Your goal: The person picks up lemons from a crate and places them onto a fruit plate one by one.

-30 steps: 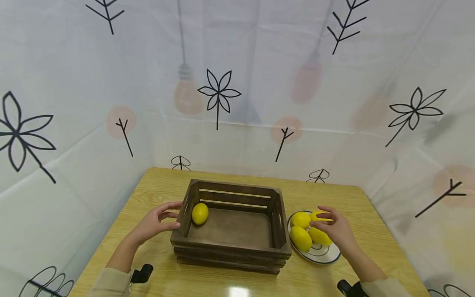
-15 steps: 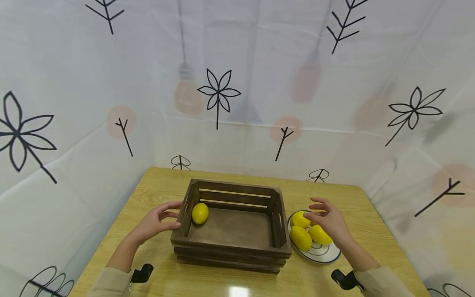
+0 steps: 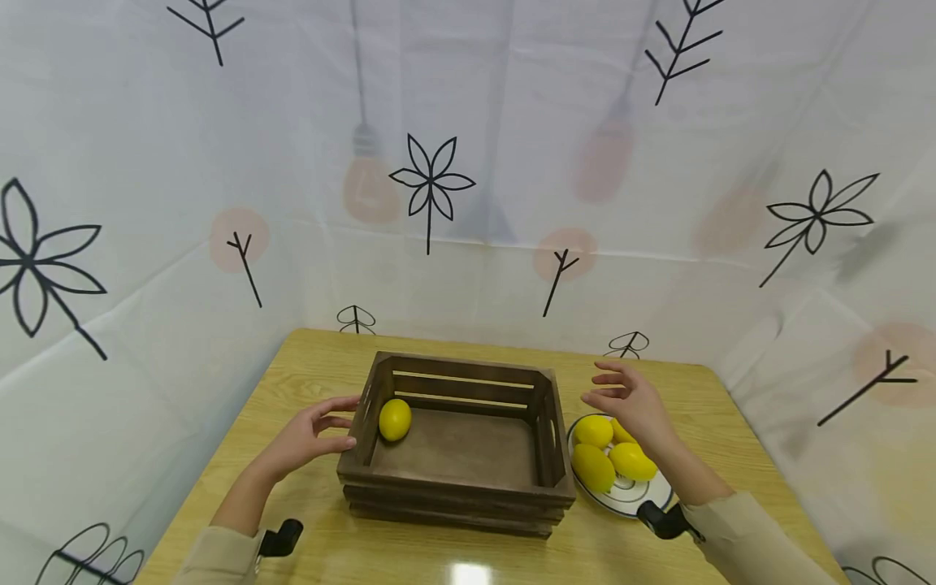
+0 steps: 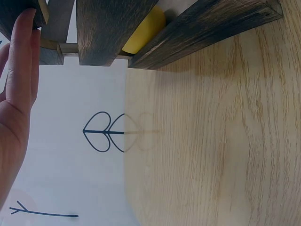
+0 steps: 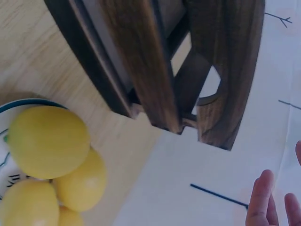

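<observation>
A dark brown slatted wooden crate (image 3: 453,497) stands on the table with one yellow lemon (image 3: 395,420) inside, near its left wall. My left hand (image 3: 307,439) touches the crate's left end with outstretched fingers; the left wrist view shows the fingertips (image 4: 26,23) against its upper slat. Right of the crate, a white plate (image 3: 617,508) with a dark blue rim holds several lemons (image 3: 593,468), one partly hidden by my right hand (image 3: 636,410). That hand hovers above the plate's far side, fingers loosely spread and holding nothing.
The light wooden table (image 3: 322,357) runs back to a white cloth (image 3: 468,292) printed with plants and bulbs, which encloses it on the sides. A black strap mount (image 3: 279,538) sits on the left wrist, and another black mount (image 3: 661,520) on the right.
My right hand has moved up and left from over the plate, towards the crate's far right corner, uncovering more of the lemons. The left hand and the crate stay put.
</observation>
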A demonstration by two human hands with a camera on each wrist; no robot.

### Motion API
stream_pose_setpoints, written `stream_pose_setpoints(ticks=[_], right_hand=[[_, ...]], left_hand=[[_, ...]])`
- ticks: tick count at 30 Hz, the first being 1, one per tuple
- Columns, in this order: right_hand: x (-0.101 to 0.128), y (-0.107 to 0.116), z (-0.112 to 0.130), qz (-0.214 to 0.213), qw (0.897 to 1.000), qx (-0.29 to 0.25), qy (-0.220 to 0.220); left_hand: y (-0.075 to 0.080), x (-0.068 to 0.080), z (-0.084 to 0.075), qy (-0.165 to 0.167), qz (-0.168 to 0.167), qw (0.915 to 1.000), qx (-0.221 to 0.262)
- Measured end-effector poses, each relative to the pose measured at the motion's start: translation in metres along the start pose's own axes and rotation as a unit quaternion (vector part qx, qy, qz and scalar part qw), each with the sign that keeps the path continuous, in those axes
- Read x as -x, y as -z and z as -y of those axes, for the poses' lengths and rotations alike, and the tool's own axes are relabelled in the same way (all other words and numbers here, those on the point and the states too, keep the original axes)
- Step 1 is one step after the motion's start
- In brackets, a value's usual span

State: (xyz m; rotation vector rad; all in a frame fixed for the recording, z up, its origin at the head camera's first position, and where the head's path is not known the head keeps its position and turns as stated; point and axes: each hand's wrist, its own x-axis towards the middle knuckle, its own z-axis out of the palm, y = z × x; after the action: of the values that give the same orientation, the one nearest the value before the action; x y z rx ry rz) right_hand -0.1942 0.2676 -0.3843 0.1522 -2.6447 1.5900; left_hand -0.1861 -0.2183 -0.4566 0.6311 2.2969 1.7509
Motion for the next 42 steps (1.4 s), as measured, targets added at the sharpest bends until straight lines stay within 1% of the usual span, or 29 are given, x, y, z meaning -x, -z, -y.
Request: stream_pose_setpoints(ticks=[11, 20, 27, 34, 42], right_hand=[[-0.017, -0.019, 0.026, 0.016, 1.0, -0.015, 0.018], [-0.029, -0.041, 0.04, 0.043, 0.997, -0.047, 0.042], [-0.038, -0.056, 0.048, 0.061, 0.996, -0.057, 0.044], [-0.048, -0.072, 0.057, 0.071, 0.994, -0.071, 0.044], [-0.058, -0.091, 0.061, 0.078, 0.991, -0.098, 0.04]], left_hand=[[0.001, 0.0, 0.001, 0.008, -0.004, 1.0, 0.001], [0.001, 0.001, 0.004, 0.005, 0.002, 0.9999, 0.008], [0.002, -0.001, 0.003, 0.0, -0.002, 1.0, -0.001], [0.001, 0.0, 0.002, 0.004, -0.006, 0.9999, -0.008], [0.002, -0.002, 0.003, -0.004, 0.002, 1.0, -0.003]])
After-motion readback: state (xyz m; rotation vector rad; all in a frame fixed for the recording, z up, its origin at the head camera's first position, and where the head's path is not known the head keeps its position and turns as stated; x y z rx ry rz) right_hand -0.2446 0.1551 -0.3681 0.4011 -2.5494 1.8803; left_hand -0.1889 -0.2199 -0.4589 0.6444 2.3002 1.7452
